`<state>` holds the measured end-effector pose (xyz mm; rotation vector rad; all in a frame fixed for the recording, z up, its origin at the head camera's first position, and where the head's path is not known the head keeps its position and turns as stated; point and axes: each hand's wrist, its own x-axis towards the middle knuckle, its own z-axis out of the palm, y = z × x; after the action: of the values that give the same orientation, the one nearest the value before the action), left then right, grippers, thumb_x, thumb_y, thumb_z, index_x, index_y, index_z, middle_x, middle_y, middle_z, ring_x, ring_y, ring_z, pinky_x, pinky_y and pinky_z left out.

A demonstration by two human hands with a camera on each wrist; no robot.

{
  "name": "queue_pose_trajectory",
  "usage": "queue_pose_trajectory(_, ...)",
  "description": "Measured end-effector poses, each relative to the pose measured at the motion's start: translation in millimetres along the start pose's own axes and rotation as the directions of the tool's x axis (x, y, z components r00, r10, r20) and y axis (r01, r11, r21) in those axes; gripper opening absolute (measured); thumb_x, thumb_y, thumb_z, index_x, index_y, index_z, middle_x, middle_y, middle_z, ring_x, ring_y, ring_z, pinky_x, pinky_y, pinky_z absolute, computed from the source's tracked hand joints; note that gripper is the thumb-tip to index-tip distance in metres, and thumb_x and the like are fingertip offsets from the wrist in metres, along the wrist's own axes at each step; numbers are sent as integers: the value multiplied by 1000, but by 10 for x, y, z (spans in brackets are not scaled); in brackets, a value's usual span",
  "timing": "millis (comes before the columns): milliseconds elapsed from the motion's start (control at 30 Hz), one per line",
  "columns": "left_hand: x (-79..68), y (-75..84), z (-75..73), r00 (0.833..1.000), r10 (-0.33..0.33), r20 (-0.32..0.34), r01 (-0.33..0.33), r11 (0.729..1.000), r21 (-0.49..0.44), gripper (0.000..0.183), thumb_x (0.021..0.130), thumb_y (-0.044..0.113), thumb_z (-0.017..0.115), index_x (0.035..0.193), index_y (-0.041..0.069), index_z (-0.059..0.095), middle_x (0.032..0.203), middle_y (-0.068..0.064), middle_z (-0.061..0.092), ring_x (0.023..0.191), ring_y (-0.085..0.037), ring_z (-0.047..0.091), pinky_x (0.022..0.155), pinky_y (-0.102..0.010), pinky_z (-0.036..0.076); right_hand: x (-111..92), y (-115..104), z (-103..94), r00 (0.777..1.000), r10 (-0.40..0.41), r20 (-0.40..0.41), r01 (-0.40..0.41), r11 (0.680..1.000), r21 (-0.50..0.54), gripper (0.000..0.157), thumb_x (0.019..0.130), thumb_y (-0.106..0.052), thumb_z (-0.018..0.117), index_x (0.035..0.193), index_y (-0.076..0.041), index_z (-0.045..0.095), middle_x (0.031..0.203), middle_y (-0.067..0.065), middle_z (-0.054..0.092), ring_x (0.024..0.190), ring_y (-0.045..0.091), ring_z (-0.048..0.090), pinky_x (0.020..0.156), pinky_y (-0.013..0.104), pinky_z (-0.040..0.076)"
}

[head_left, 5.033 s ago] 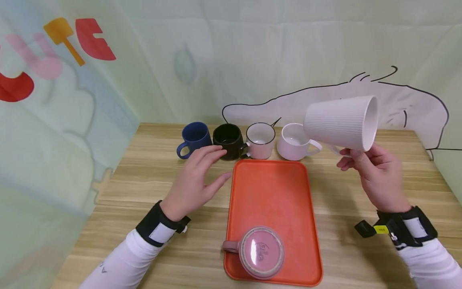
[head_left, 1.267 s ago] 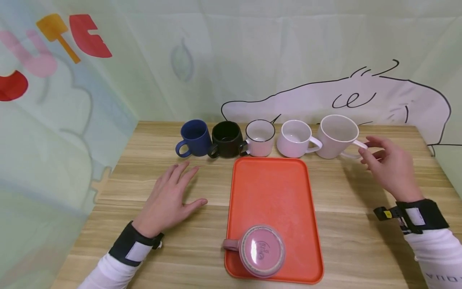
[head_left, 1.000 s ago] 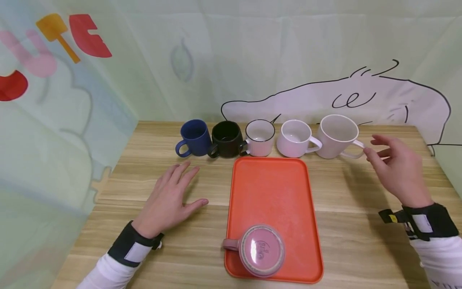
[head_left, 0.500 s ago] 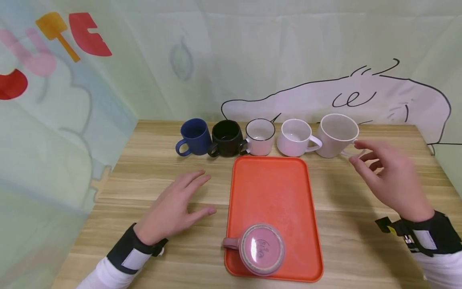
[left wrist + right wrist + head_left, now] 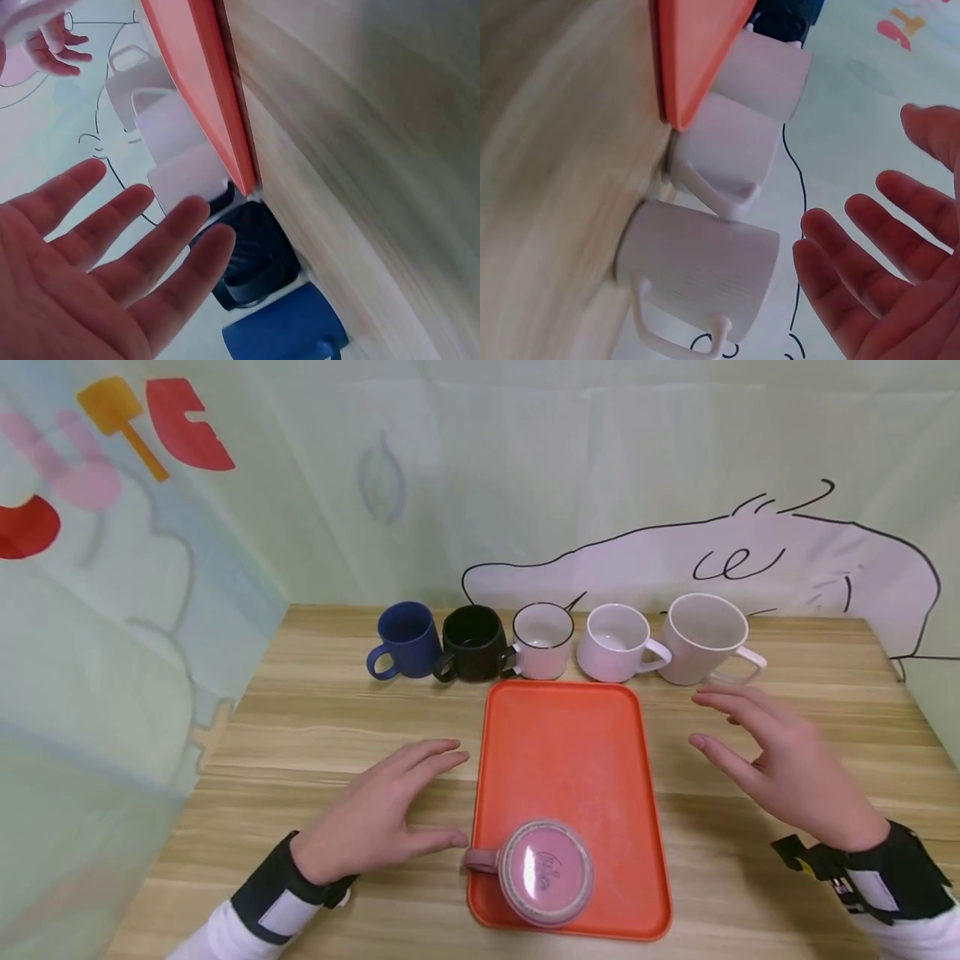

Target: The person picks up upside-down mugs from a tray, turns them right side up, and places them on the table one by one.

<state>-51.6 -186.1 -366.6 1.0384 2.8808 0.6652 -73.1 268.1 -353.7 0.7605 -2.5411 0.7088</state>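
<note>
My left hand [image 5: 378, 818] is held over the table just left of the red-orange tray, fingers spread and holding nothing. Its thumb tip is close to the handle of a pink mug [image 5: 546, 872], which stands upside down on the tray's near end. To the right of the tray, my right hand [image 5: 787, 768] hovers with loosely bent fingers and nothing in it. Beyond it stands a large white ribbed mug [image 5: 697, 262], upright, handle pointing right. Both palms show bare in the wrist views.
Behind the red-orange tray [image 5: 566, 743], an upright row runs from a blue mug [image 5: 408, 639] through a black mug [image 5: 474, 643], a black-rimmed white mug [image 5: 542, 643] and a small white cup [image 5: 613, 643] to the ribbed mug. A printed cloth [image 5: 525, 468] hangs behind the wooden table [image 5: 315, 710].
The ribbed mug, earlier tilted in my right hand, now stands at the row's right end. My right hand has let go and drawn back toward me; my left has moved nearer the pink mug.
</note>
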Motion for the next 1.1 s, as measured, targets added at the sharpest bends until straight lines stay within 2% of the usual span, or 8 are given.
queue_pose_trajectory(200, -14, 88, 79, 997, 68, 32, -64, 991, -116, 77, 81, 68, 67, 143, 24, 54, 141, 11, 48, 128, -6, 46, 104, -31, 42, -82, -64, 76, 995, -15, 102, 16, 1000, -9, 61, 74, -18, 85, 131, -10, 64, 137, 4, 56, 122, 22, 54, 104, 10, 30)
queue_pose_trajectory(300, 2, 103, 124, 992, 125, 31, -117, 973, -201, 69, 82, 62, 70, 137, 23, 58, 133, 13, 53, 121, -2, 50, 100, -27, 44, -107, -87, 99, 989, -20, 146, 20, 1000, 5, 63, 75, -21, 85, 133, -12, 63, 139, 3, 54, 125, 20, 51, 106, 13, 29)
queue_pose_trajectory(367, 15, 119, 144, 987, 160, 30, -148, 957, -248, 63, 82, 58, 73, 133, 22, 61, 127, 12, 58, 114, -2, 54, 97, -25, 46, -120, -93, 118, 986, -52, 157, 50, 999, 14, 64, 74, -22, 85, 133, -12, 63, 140, 4, 54, 125, 21, 50, 108, 15, 29)
queue_pose_trajectory(533, 28, 157, 190, 975, 220, 26, -201, 929, -311, 47, 87, 48, 73, 122, 17, 67, 111, 10, 65, 98, -5, 60, 88, -22, 51, -154, -122, 151, 972, -121, 203, 120, 993, 17, 67, 74, -26, 85, 136, -17, 61, 142, 4, 52, 127, 21, 49, 109, 19, 30)
queue_pose_trajectory(667, 23, 183, 226, 969, 244, 34, -217, 910, -354, 37, 88, 42, 73, 117, 19, 69, 102, 11, 64, 84, -6, 57, 74, -20, 51, -194, -150, 169, 955, -91, 283, 94, 996, 3, 68, 77, -33, 84, 139, -25, 58, 144, -1, 50, 128, 16, 47, 102, 31, 44)
queue_pose_trajectory(767, 32, 206, 249, 963, 266, 45, -226, 885, -407, 32, 89, 38, 74, 117, 23, 69, 99, 12, 63, 80, -6, 56, 68, -18, 50, -217, -164, 192, 947, -80, 310, 84, 996, 2, 69, 77, -36, 83, 140, -27, 57, 145, -2, 49, 129, 16, 47, 95, 41, 50)
queue_pose_trajectory(933, 48, 245, 284, 948, 314, 43, -264, 856, -444, 25, 90, 29, 74, 114, 25, 69, 95, 14, 62, 81, -2, 55, 70, -15, 50, -249, -195, 235, 943, -69, 327, 67, 998, 17, 68, 78, -36, 83, 140, -29, 56, 146, -3, 48, 129, 14, 46, 95, 40, 50)
queue_pose_trajectory(1100, 44, 269, 294, 949, 312, 53, -258, 859, -442, 19, 92, 27, 72, 111, 22, 70, 93, 15, 62, 80, 2, 55, 72, -13, 50, -276, -222, 286, 938, -49, 344, 37, 999, 40, 65, 80, -37, 82, 139, -30, 57, 144, -4, 49, 128, 12, 47, 96, 37, 49)
